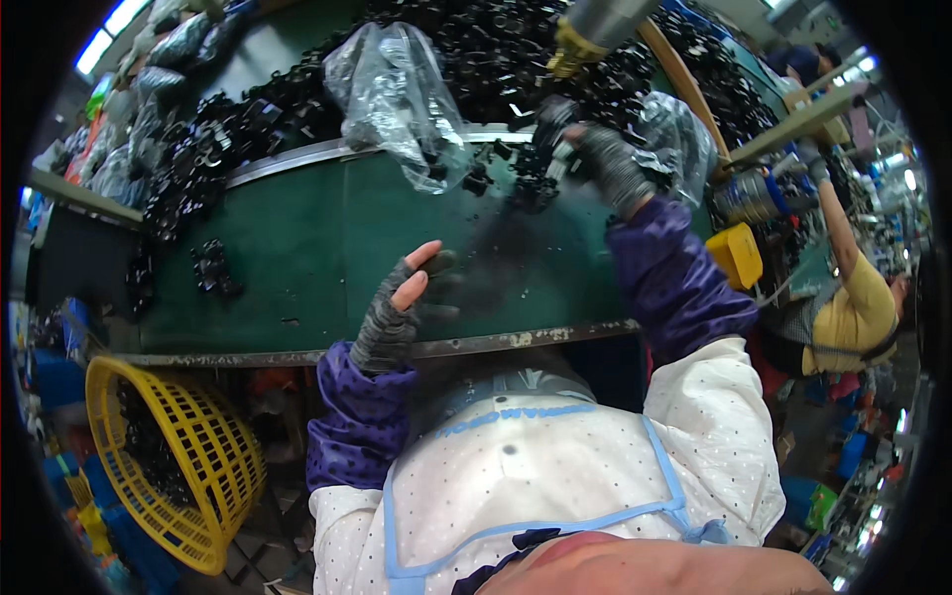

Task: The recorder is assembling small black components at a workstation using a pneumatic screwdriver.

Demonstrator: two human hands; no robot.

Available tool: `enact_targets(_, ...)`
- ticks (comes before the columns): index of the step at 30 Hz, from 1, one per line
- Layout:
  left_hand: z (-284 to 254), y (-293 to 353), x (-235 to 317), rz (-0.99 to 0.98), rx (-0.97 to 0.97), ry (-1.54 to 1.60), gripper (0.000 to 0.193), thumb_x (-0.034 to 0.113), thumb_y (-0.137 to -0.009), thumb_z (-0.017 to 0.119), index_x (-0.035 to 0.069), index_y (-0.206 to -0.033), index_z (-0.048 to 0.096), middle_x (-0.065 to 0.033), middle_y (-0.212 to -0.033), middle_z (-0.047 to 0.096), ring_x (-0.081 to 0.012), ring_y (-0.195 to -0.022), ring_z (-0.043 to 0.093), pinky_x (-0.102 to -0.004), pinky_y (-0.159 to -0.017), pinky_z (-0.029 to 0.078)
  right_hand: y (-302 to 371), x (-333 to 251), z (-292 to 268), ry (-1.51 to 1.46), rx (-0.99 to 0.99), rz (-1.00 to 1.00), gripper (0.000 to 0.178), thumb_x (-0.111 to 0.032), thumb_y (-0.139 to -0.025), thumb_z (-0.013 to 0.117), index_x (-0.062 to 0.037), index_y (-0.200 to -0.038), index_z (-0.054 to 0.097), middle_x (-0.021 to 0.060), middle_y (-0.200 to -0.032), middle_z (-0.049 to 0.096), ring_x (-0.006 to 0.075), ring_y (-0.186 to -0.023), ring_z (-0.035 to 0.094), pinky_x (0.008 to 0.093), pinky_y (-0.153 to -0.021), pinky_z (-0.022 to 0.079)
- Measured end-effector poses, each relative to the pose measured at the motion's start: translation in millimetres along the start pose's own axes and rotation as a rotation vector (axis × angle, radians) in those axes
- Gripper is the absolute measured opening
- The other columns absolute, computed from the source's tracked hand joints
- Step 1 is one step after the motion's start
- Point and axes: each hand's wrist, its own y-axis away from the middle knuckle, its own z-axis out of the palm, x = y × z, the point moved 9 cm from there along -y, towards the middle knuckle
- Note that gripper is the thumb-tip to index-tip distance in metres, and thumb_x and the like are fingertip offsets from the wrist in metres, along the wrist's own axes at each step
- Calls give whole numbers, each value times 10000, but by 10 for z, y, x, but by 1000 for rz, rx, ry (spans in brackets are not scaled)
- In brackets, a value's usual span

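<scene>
My left hand (pixel 402 302), in a grey knit glove with bare fingertips, hovers over the near part of the green tabletop (pixel 288 258). Its fingers are stretched apart, and nothing shows between them. Farther off to the right, my right hand (pixel 607 164) reaches to the metal strip, beside small black parts (pixel 535 178). Motion smears its gloved fingers, so whether they grip any of these parts is unclear. A clear plastic bag (pixel 397 94) drapes over the strip between the hands and the large heap of black parts (pixel 486 64). Purple sleeve covers reach up both forearms.
Another plastic bag (pixel 679 134) lies right of my right hand. Above it juts a metal nozzle (pixel 580 50) with a yellow tip. A small cluster of black parts (pixel 213 268) rests at left. Below stands a yellow basket (pixel 233 466). A person in yellow (pixel 858 312) works at right.
</scene>
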Motion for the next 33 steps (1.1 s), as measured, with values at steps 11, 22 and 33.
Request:
enact_targets(11, -1486, 536, 1685, 624, 825, -1365, 400, 213, -765, 612, 68, -1112, 475, -78, -1073, 506, -198, -926, 493, -310, -794, 431, -988, -355, -2003, -180, 345, -242, 167, -211, -850, 490, -68, -931, 524, -20, -661, 491, 89, -471, 390, 244, -420, 355)
enact_targets(22, -1666, -109, 1653, 200, 369, -812, 396, 35, -733, 556, 76, -1107, 432, -90, -954, 546, -210, -856, 572, -322, -713, 497, 437, -218, 111, 992, -80, -620, 123, -114, -779, 558, -41, -877, 574, 83, -765, 585, 184, -678, 556, 288, -619, 448)
enact_targets(33, -498, 253, 265, 343, 386, -1034, 591, 162, -634, 710, 87, -1137, 407, -141, -1055, 462, -227, -907, 503, -319, -797, 428, -238, 186, 1175, 1719, -92, -415, 254, -108, -772, 468, -94, -1022, 512, 136, -946, 587, 300, -882, 579, 428, -709, 474)
